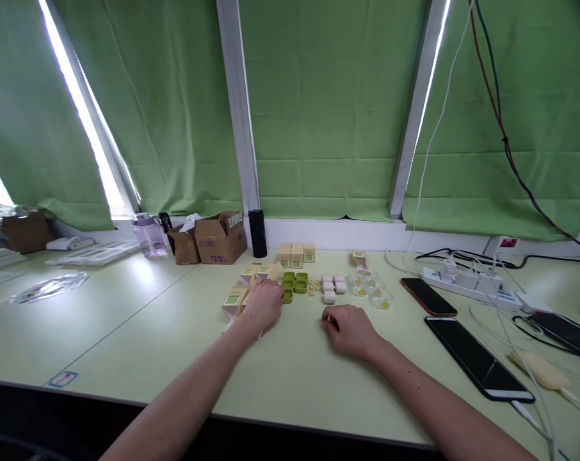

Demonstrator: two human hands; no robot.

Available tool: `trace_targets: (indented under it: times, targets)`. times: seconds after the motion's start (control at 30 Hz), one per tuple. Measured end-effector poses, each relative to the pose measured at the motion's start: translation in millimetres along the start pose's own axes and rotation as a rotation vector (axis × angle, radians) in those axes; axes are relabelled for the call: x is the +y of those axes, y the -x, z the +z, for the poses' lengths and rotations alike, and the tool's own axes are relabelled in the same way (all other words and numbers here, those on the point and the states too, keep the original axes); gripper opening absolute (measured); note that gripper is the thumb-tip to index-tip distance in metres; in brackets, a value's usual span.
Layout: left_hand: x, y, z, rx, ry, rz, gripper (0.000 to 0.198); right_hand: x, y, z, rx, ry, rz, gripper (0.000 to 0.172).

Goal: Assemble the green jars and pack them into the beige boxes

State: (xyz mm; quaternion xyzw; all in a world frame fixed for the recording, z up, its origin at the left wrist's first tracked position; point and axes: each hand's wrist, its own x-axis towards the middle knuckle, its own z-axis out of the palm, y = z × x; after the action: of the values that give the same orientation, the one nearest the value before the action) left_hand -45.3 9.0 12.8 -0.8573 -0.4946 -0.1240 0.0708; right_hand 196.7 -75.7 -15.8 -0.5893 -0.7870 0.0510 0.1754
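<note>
My left hand (264, 304) is closed around a small beige carton (274, 273), beside several open beige cartons with green labels (235, 299). Right of it lie green plastic trays (295, 282), tiny yellow pieces (314, 286), three white earbud-style cases (333, 286) and clear wrappers with yellow dots (372, 291). My right hand (350, 329) rests on the pale green table (127, 320) just below the white cases, fingers curled, and I cannot make out anything in them. Three closed beige boxes (296, 253) stand in a row behind.
A black cylinder (258, 234), brown cardboard boxes (220, 238) and a clear bottle (148, 235) stand at the back left. Two phones (477, 358) (428, 296), a white power strip (467, 282) and cables lie at the right. Green blinds cover the windows.
</note>
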Motion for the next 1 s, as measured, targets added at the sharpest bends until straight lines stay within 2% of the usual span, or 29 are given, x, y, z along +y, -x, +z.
trace_targets:
  times: [0.13, 0.4, 0.5, 0.63, 0.8, 0.93, 1.0]
  targets:
    - [0, 0, 2.3, 0.035, -0.129, 0.029, 0.020, 1, 0, 1, 0.006, -0.011, -0.001, 0.015]
    - [4, 4, 1.3, 0.053, -0.141, 0.086, 0.021, 3, 0, 3, 0.064, -0.049, -0.006, 0.011]
    - [9, 5, 2.2, 0.105, -0.123, 0.124, 0.019, 3, -1, 3, 0.100, -0.064, 0.001, 0.012]
    - [18, 8, 5.5, 0.236, -0.091, 0.239, 0.019, 3, -1, 3, 0.155, -0.101, -0.008, 0.015]
    - [32, 12, 10.5, 0.390, -0.086, 0.418, 0.015, 4, -1, 3, 0.259, -0.136, -0.065, 0.031]
    - [43, 17, 10.9, 0.485, -0.090, 0.494, 0.013, 6, 0, 7, 0.377, -0.188, -0.153, 0.054]
    - [47, 19, 10.0, 0.528, -0.088, 0.524, 0.013, 7, 0, 8, 0.406, -0.201, -0.184, 0.059]
